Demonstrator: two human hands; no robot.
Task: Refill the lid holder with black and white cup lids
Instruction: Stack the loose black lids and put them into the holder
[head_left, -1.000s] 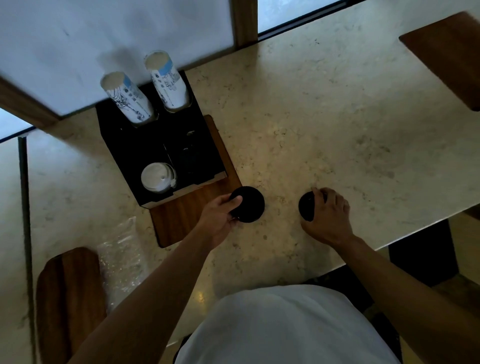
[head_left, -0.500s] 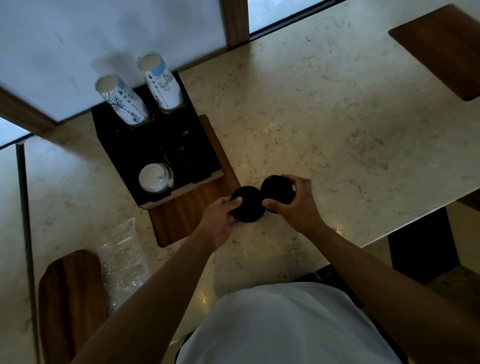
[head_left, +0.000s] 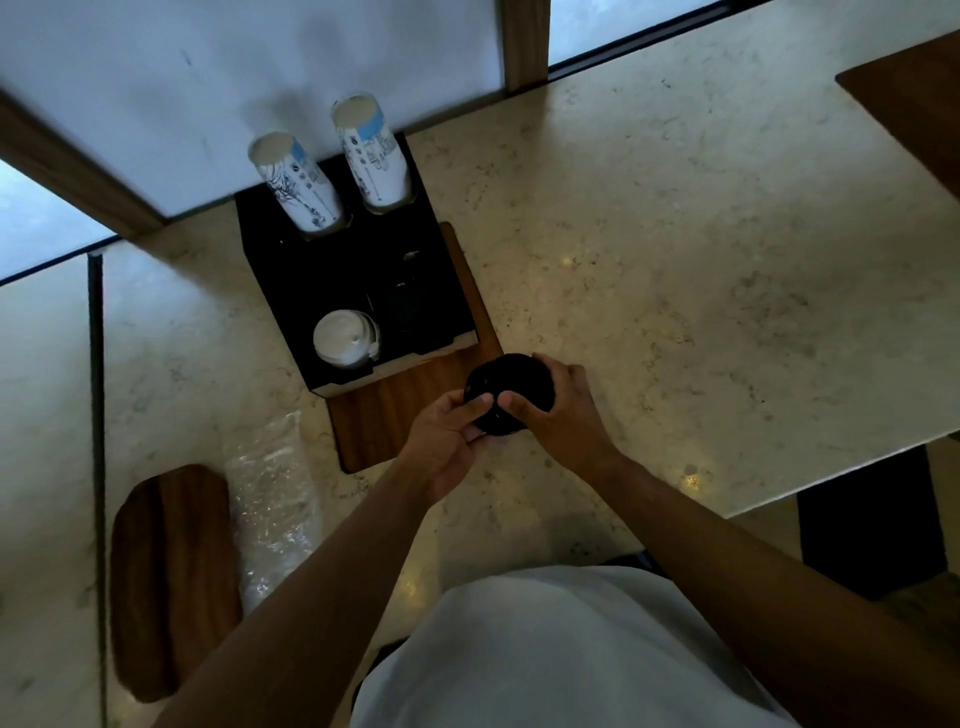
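Both hands meet on a stack of black cup lids (head_left: 506, 382) just above the counter, right of the wooden board. My left hand (head_left: 449, 434) grips the lids from the near left with thumb and fingers curled. From the right, my right hand (head_left: 558, 415) grips them, its fingers wrapped over the far rim. The black lid holder (head_left: 291, 291) stands behind on the board. Its front left slot holds white lids (head_left: 343, 338); the front right slot looks dark, and its contents cannot be made out.
Two stacks of printed paper cups (head_left: 296, 182) rise from the holder's back slots. A wooden board (head_left: 395, 415) lies under the holder. A clear plastic wrapper (head_left: 270, 493) and another wooden board (head_left: 166, 577) lie at the near left. The counter edge (head_left: 831, 478) drops off at the right.
My right hand carried its black lids leftward and set them against the ones in my left hand; the two dark stacks now read as one between both hands.
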